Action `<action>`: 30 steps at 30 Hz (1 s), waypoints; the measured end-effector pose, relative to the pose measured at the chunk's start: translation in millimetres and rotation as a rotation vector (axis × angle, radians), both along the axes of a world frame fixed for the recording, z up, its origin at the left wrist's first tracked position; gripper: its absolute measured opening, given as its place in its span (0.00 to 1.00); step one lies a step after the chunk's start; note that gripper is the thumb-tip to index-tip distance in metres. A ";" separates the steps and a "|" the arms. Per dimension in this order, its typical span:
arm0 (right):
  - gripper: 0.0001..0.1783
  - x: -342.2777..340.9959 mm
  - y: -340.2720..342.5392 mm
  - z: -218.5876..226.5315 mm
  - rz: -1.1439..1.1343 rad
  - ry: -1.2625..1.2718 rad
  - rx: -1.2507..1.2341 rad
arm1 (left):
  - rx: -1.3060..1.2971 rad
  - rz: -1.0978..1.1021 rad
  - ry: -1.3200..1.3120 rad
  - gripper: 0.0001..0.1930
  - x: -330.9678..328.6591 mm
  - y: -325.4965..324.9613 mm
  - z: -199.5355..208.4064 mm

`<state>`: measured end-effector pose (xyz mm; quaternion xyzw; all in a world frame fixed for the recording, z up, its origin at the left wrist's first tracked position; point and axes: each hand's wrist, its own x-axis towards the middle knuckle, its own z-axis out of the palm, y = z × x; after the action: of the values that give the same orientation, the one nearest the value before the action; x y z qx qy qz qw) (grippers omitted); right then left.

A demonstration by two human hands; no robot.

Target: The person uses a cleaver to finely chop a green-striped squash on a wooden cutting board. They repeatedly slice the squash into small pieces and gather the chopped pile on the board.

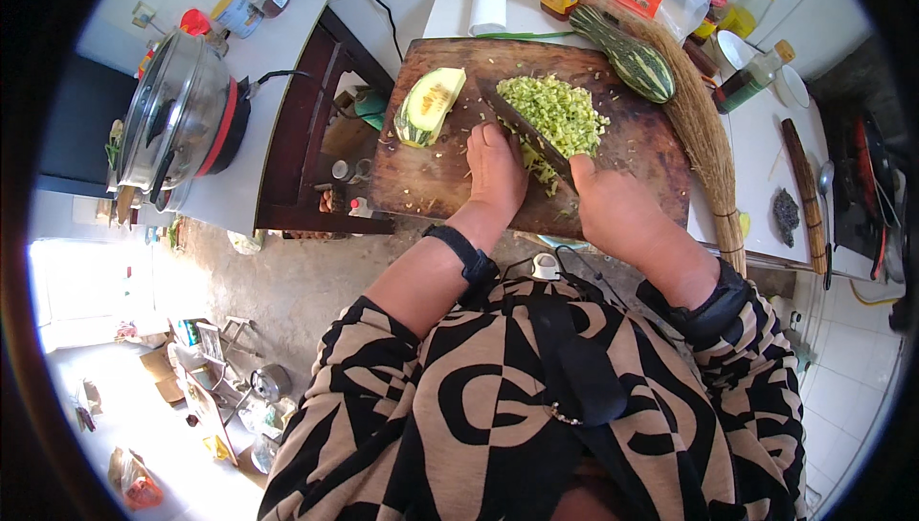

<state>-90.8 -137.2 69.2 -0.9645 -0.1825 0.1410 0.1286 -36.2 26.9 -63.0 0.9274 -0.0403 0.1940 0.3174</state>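
Note:
My right hand (pixel 613 198) is closed round the handle of a kitchen knife. Its dark, broad blade (pixel 536 131) slants up to the left across the wooden cutting board (pixel 431 198). Finely chopped green squash (pixel 550 111) lies heaped along the blade's right side, with some bits under its edge. My left hand (pixel 496 172) rests palm down on the board just left of the blade, fingers close to it; I see nothing held there. A cut piece of striped green squash (pixel 431 105), pale flesh and seedy core showing, lies at the board's left.
A whole striped squash (pixel 627 54) lies over the board's far right corner, beside a straw broom (pixel 704 129). Bottles (pixel 756 79) and bowls stand farther right. Across a gap at left, a glass-lidded electric pot (pixel 182 119) stands on another table.

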 end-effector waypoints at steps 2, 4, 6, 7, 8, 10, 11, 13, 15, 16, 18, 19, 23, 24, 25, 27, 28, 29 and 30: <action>0.17 0.9 1.3 2.0 0.011 0.037 -0.038 | 0.038 0.017 -0.017 0.10 -1.5 -3.2 -1.8; 0.17 3.0 2.3 3.6 0.037 0.035 -0.003 | 0.054 0.019 -0.029 0.11 -2.3 -4.5 -3.0; 0.17 6.1 3.0 4.9 0.057 0.062 0.016 | 0.072 0.017 -0.027 0.13 -2.9 -4.8 -3.6; 0.16 8.1 3.4 5.4 0.064 0.092 0.018 | 0.082 0.015 -0.018 0.13 -3.1 -4.7 -3.5; 0.16 10.3 3.7 5.7 0.071 0.122 0.020 | 0.093 0.013 -0.009 0.14 -3.2 -4.5 -3.2; 0.16 14.8 5.6 5.3 0.081 0.124 0.045 | 0.101 0.000 -0.009 0.14 -3.0 -4.0 -2.5; 0.16 17.3 6.7 4.5 0.087 0.125 0.057 | 0.105 -0.006 -0.009 0.15 -3.0 -3.6 -2.2; 0.16 23.8 9.0 1.2 0.078 0.169 0.063 | 0.104 -0.027 0.014 0.15 -3.4 -2.7 -2.1; 0.16 29.2 13.6 -5.0 0.085 0.183 0.065 | 0.090 -0.037 0.017 0.15 -4.2 -1.8 -2.9; 0.16 31.9 17.8 -9.0 0.096 0.174 0.065 | 0.079 -0.037 0.005 0.15 -4.2 -1.7 -3.5; 0.16 32.8 21.1 -15.3 0.089 0.141 0.086 | 0.063 -0.040 -0.010 0.14 -3.8 -0.4 -5.0; 0.15 32.3 20.4 -16.9 0.070 0.115 0.107 | 0.057 -0.046 -0.017 0.14 -3.0 0.2 -5.9; 0.16 25.7 15.3 -12.5 -0.073 0.070 0.090 | -0.054 -0.121 -0.153 0.14 -1.3 3.3 -7.8; 0.16 24.5 14.5 -8.6 -0.054 0.062 0.096 | -0.042 -0.099 -0.173 0.14 -2.2 3.8 -7.5; 0.16 22.4 13.1 -3.6 -0.050 0.081 0.075 | -0.028 -0.077 -0.165 0.13 -3.8 4.4 -7.0; 0.15 15.8 11.0 5.9 -0.019 0.141 0.020 | -0.002 -0.051 -0.123 0.13 -9.1 4.3 -5.9; 0.15 13.9 9.5 10.7 0.008 0.171 -0.014 | 0.010 -0.049 -0.100 0.14 -9.3 3.8 -5.0; 0.15 13.2 9.0 14.1 0.048 0.177 -0.023 | 0.023 -0.048 -0.102 0.14 -9.0 3.1 -4.0; 0.15 12.7 9.7 15.6 0.036 0.190 -0.049 | 0.031 -0.048 -0.076 0.14 -8.8 2.8 -3.1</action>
<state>-78.1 -127.5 84.8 -0.9462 -0.1832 0.2386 0.1193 -45.0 29.7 -66.1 0.9230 -0.0774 0.2206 0.3057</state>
